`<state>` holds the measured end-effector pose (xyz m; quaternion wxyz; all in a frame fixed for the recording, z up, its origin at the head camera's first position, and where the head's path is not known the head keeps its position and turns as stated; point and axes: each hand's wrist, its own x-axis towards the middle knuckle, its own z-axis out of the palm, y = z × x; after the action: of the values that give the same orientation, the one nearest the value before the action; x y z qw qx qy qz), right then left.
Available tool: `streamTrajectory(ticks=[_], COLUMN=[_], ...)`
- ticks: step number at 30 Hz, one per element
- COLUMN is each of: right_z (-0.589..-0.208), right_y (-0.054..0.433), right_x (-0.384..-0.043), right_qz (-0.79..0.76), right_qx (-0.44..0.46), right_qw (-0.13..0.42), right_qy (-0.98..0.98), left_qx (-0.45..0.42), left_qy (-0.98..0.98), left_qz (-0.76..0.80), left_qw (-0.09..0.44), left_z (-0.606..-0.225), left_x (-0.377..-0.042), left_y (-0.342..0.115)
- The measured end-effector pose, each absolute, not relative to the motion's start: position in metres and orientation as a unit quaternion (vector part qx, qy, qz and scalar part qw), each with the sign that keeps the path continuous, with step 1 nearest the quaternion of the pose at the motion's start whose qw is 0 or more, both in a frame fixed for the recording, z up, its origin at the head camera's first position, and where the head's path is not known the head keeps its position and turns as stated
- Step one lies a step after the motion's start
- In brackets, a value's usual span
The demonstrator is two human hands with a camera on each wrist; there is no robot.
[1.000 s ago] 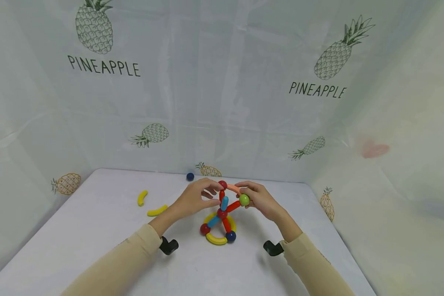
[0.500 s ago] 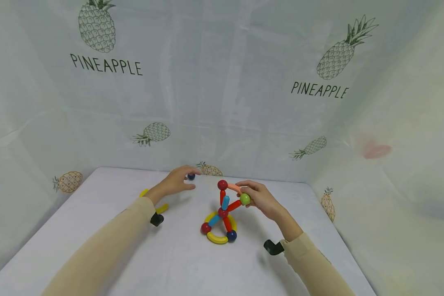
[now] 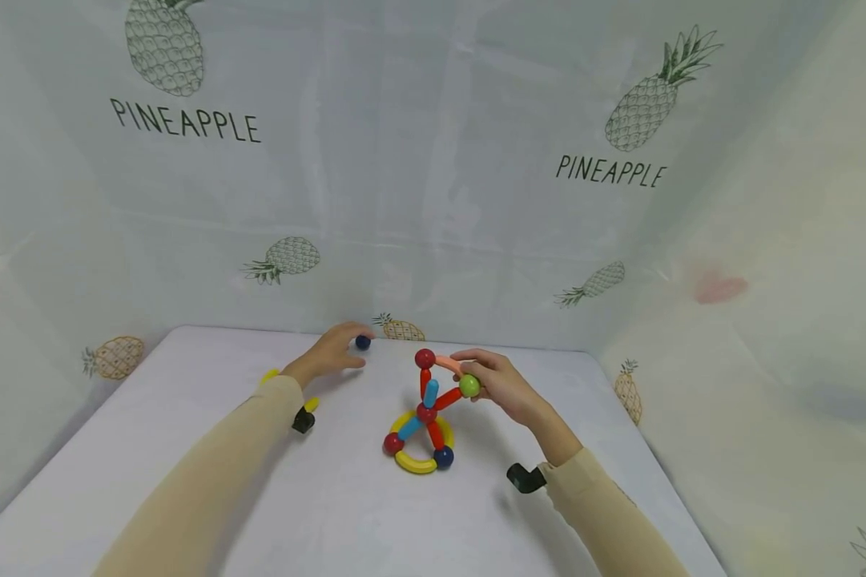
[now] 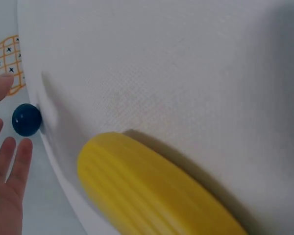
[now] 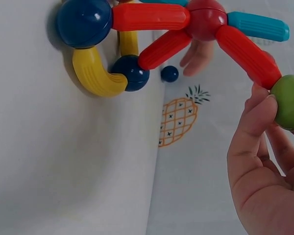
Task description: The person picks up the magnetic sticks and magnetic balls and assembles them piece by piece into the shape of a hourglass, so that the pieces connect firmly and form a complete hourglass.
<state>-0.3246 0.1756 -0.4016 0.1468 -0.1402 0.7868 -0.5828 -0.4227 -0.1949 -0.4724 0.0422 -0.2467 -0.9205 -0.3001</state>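
A structure of magnetic sticks and balls stands mid-table on a ring of yellow curved sticks (image 3: 416,464). Red and blue sticks slope up from the ring to a central red ball (image 3: 426,413); higher up sits a top red ball (image 3: 424,358) with a coral curved stick (image 3: 448,364). My right hand (image 3: 503,389) pinches the green ball (image 5: 290,102) on the structure's right side, thumb against it. At the table's far edge, my left hand (image 3: 332,349) reaches out with fingers and thumb spread on either side of a loose dark blue ball (image 4: 26,120), apart from it.
Two loose yellow curved sticks lie on the left, partly behind the left forearm; one yellow stick (image 4: 147,191) looms large in the left wrist view. A pineapple-print curtain (image 3: 433,160) hangs behind the white table (image 3: 375,521).
My left hand has left the top of the structure and moved left and back to the loose blue ball. The right hand keeps its hold on the green ball.
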Motion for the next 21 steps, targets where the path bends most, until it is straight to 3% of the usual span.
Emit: streamTrajectory(ticks=[13,21], right_z=[-0.4020,-0.4015], right_y=[0.1770,0.1757], right_x=[-0.3253,-0.3259], right_qz=[-0.581,-0.578], right_qx=[-0.133,-0.133], right_qw=[0.147,0.147], right_qy=[0.790,0.791], left_qx=[-0.227,-0.228], left_qy=[-0.930,-0.930], left_qz=[-0.290,-0.288], left_qw=[0.005,0.029], left_z=[-0.4744,-0.4794], left_x=[-0.4256,-0.4254], left_y=[-0.1928,-0.1932])
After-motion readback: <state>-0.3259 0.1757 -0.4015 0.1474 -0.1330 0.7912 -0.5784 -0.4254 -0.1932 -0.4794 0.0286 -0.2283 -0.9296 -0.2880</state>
